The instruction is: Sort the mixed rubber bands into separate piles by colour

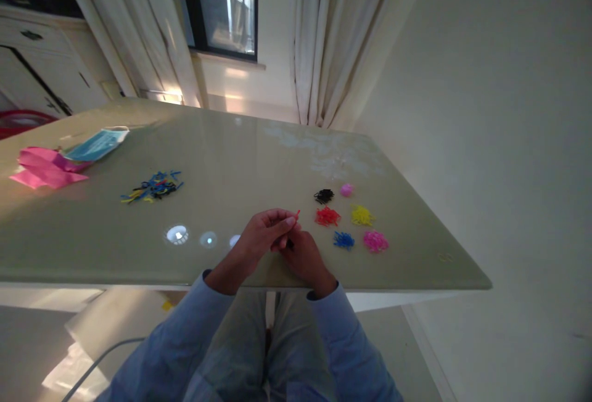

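My left hand is pinched shut on a thin red strip, whose tip sticks up past the thumb. Against it, below the fingertips, my right hand is closed with its fingers curled; what lies in them, if anything, is hidden. Just right of the hands is a pile of red strips, with black strips behind it and blue strips in front. Farther right lie yellow strips, a pink heap of strips and a small pink clump.
Left on the glossy table lies a mixed pile of blue, yellow and black strips. Beyond it are a blue face mask and a crumpled pink sheet. The table's front edge runs close under my wrists; a wall stands right.
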